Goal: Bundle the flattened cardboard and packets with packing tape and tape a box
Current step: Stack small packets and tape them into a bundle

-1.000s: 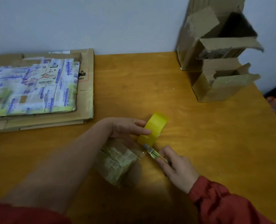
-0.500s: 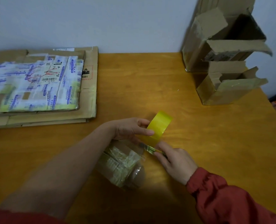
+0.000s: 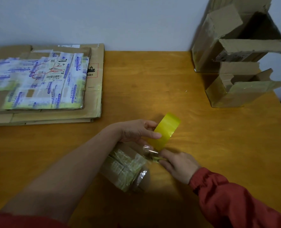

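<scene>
My left hand (image 3: 136,130) grips a yellow roll of packing tape (image 3: 165,130), held on edge just above the table. Below it lies a small bundle (image 3: 125,168) wrapped in clear tape, partly under my left wrist. A short strip of tape runs from the roll down to the bundle. My right hand (image 3: 179,167) pinches a small green-handled cutter (image 3: 156,157) with its tip at that strip. A stack of flattened cardboard (image 3: 93,96) with printed packets (image 3: 42,83) on top lies at the far left.
The wooden table (image 3: 153,79) stands against a pale wall. Two opened cardboard boxes sit at the back right: a tall one (image 3: 219,38) and a smaller one (image 3: 235,94) with tape on its flaps. The table's right edge is near them.
The cutter tip in my right hand has moved left, closer to the bundle and the tape strip. My left hand still holds the roll in about the same place.
</scene>
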